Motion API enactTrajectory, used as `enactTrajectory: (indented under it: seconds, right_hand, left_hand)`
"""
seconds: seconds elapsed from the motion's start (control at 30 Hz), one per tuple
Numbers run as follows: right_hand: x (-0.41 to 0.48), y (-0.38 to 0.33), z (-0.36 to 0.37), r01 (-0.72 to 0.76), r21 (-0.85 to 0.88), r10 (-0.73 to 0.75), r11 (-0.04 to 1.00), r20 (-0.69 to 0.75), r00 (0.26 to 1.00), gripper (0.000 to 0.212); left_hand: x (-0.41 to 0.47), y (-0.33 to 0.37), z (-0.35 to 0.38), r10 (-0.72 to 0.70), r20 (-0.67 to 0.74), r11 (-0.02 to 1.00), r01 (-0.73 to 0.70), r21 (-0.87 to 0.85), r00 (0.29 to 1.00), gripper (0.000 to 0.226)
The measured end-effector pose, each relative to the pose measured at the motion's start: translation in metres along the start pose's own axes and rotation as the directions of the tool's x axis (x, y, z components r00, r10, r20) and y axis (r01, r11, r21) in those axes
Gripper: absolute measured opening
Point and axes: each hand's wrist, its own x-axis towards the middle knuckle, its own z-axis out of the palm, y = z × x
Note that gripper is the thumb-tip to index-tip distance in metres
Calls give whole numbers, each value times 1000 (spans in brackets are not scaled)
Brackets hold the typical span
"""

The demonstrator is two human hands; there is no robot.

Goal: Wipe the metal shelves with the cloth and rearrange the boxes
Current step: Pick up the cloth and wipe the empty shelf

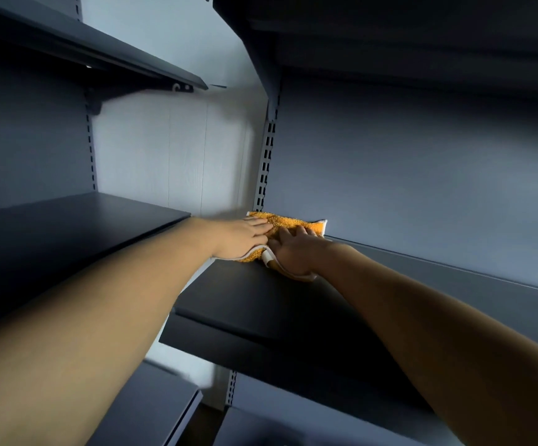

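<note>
Hands: left hand and right hand lie together, fingers flat, pressing for wiping pressure.
Cloth: orange terry cloth at the dark metal shelf's back corner.

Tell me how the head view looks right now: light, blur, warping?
Head view: dim overall, brightest on the back panel; the shelf top is near black. Head view: some blur at the bracket upper left, while the cloth, left hand and right hand are readable. Head view: the wide angle bends the shelf lines and stretches the forearms.
</note>
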Motion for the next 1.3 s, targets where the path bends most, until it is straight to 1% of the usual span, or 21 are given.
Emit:
enactTrajectory:
  seconds: [0.03, 0.07, 0.1, 0.13, 0.17, 0.3, 0.4, 0.43, 0.47, 0.53, 0.57, 0.63, 0.7, 0.77, 0.83, 0.93, 1.0, 1.07, 1.17, 1.23, 1.3]
  right_hand:
    - [-2, -1, 0, -9, 9, 9, 1000, -3, 1000, 72]
    - [-5, -2, 0, -20, 12, 20, 1000, 6, 1000, 71]
    - [-8, -4, 1, -25, 18, 25, 1000, 8, 1000, 70]
    - [-11, -4, 1, -15, 3, 15, 1000, 4, 1000, 70]
    - [-15, -5, 1, -7, -9, 7, 1000, 1, 1000, 71]
    - [-34, -12, 3, 13, -56, -12, 998, 25, 1000, 71]
    - [-53, -19, 1, 50, -83, -47, 995, 31, 998, 71]
    - [-58, -21, 1, 57, -85, -55, 995, 34, 998, 71]
    - [-62, -22, 2, 64, -89, -61, 994, 41, 997, 71]
    - [-71, -26, 4, 91, -85, -88, 992, 42, 995, 71]
    - [-77, -27, 5, 104, -83, -101, 991, 38, 994, 71]
    - [-87, -30, 6, 136, -76, -134, 988, 37, 990, 71]
    - [-97, -32, 8, 176, -63, -174, 982, 39, 984, 71]
    - [-107, -35, 10, 212, -59, -210, 976, 36, 977, 70]
    - [-117, -37, 12, 246, -53, -245, 968, 29, 969, 69]
    - [-130, -41, 15, 283, -56, -283, 957, 18, 959, 68]
    - [-139, -43, 18, 304, -50, -304, 951, 6, 953, 68]
    - [-151, -44, 21, 335, -41, -337, 941, -52, 940, 66]
    - [-175, -44, 24, 386, -72, -392, 920, -121, 912, 49]
    - [-186, -41, 26, 392, -49, -394, 919, -179, 901, 37]
    - [-195, -33, 26, 400, -9, -388, 916, -260, 884, 30]
  left_hand:
    - [-6, 5, -5, -34, 35, 999, 35, -21, 999, 49]
    - [-12, 10, -7, -26, 62, 997, 30, -70, 998, 49]
    - [-17, 13, -9, -17, 59, 997, 22, -73, 998, 50]
    - [-24, 16, -12, -60, 41, 987, 65, -144, 997, 50]
    - [-32, 19, -14, -112, 43, 977, 118, -179, 993, 50]
    - [-42, 20, -7, -75, 46, 974, 83, -210, 996, 51]
    - [-57, 24, -3, -151, -65, 947, 126, -297, 986, 51]
    - [-62, 25, -4, -161, -72, 944, 132, -302, 984, 51]
    - [-65, 25, -2, -153, -49, 950, 134, -282, 987, 52]
    - [-71, 23, 1, -82, 4, 974, 81, -212, 997, 52]
    - [-76, 23, 2, -79, -4, 980, 77, -185, 997, 52]
    - [-86, 27, 4, -106, -63, 977, 92, -194, 992, 52]
    - [-96, 31, 5, -121, -24, 978, 115, -172, 992, 51]
    - [-107, 31, 4, -122, 19, 973, 124, -197, 992, 51]
    - [-119, 32, 3, -189, 13, 945, 185, -269, 982, 49]
    - [-138, 38, 2, -184, -60, 961, 167, -220, 981, 47]
    - [-149, 44, -1, -212, -77, 964, 196, -177, 974, 45]
    - [-159, 53, -3, -264, -140, 956, 240, -170, 954, 41]
    - [-175, 76, -5, -349, -257, 935, 317, -161, 901, 34]
    - [-182, 92, -6, -403, -317, 913, 352, -209, 859, 28]
    - [-187, 107, -10, -450, -343, 886, 366, -284, 824, 25]
